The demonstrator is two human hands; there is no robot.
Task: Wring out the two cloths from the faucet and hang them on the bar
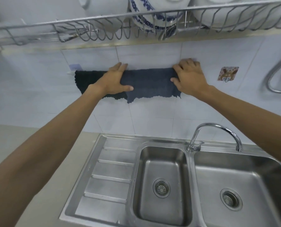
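Two cloths hang side by side over a bar on the tiled wall. The darker, almost black cloth (87, 80) is on the left; the grey-blue cloth (150, 83) is on the right and overlaps it slightly. The bar itself is hidden except for its white left end (70, 72). My left hand (115, 79) grips the grey-blue cloth's left edge, thumb in front and fingers over the top. My right hand (189, 77) grips its right edge the same way. The chrome faucet (216, 126) below is bare.
A steel double sink (192, 163) with a ribbed drainboard (110, 171) lies below. Overhead, a wire dish rack (103, 28) holds plates and bowls. A square hook sticker (228, 73) and a metal hose (277, 76) are on the wall to the right.
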